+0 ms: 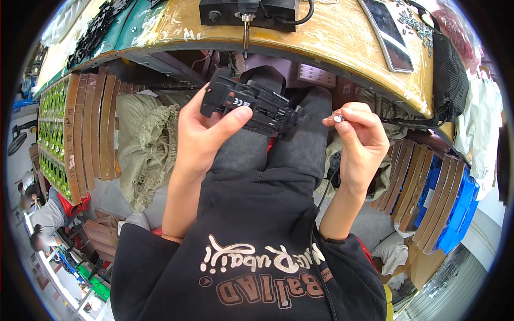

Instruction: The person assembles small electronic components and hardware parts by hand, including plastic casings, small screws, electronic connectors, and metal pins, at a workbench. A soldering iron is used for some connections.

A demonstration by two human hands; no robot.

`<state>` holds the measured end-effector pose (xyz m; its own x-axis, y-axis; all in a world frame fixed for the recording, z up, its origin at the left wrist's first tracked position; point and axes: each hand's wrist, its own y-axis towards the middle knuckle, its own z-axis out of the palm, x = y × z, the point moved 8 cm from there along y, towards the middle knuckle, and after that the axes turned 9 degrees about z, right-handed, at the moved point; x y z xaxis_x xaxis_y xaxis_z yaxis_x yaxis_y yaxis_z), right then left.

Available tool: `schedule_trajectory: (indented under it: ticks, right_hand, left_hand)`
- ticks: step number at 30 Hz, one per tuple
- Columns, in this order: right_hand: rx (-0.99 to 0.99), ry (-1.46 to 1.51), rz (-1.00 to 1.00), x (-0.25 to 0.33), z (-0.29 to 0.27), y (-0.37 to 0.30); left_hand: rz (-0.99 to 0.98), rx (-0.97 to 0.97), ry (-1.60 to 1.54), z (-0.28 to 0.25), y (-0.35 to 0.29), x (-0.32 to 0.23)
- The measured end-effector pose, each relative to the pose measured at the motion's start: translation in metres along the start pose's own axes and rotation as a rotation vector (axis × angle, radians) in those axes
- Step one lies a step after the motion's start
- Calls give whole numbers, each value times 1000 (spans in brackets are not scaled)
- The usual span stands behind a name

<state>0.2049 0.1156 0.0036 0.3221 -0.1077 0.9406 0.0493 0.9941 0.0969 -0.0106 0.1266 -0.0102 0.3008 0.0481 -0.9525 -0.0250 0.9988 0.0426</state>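
Above my lap, my left hand (206, 125) is wrapped round a black plastic device housing (257, 104) with slots and small white markings. The thumb presses on its near face, and the housing tilts down to the right. To the right and apart from it, my right hand (360, 134) pinches a small silver round piece (338, 119) between thumb and fingertips. That piece is too small to tell its exact kind. Beyond the housing, a driver with a metal shaft (246, 32) points down at the table's edge, in front of a black box (214, 15).
Across the top runs a worn wooden worktable (326, 40). A dark flat-screened device (388, 35), loose small metal parts (415, 29) and a black bag (450, 77) are at its right. Cardboard stacks (93, 128) and a woven sack (144, 144) stand left; blue crates (458, 208) stand right.
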Motion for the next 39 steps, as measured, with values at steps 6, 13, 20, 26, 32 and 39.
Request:
schedule_trajectory:
  ticks: [6,13,20,26,32,39]
  right_hand:
    - [75,-168,-39,4,20,-5]
    - [120,-505,-127,6,38,-5]
    - [288,-767,-304,17,50,-3]
    - [313,-796,-262,15,49,-3]
    - [309,-836,-264,11,49,-8]
    - [280,-843,-295,9,48,-9]
  left_hand:
    - [1,84,149,23,-5,-2]
    - [59,403,643,44,-12,0]
    - [195,529,693,54,-12,-8]
    - [263,650,828,59,-13,-10]
    - [264,716,855,59,-17,-10]
    - [248,716,869,60,-16,-6]
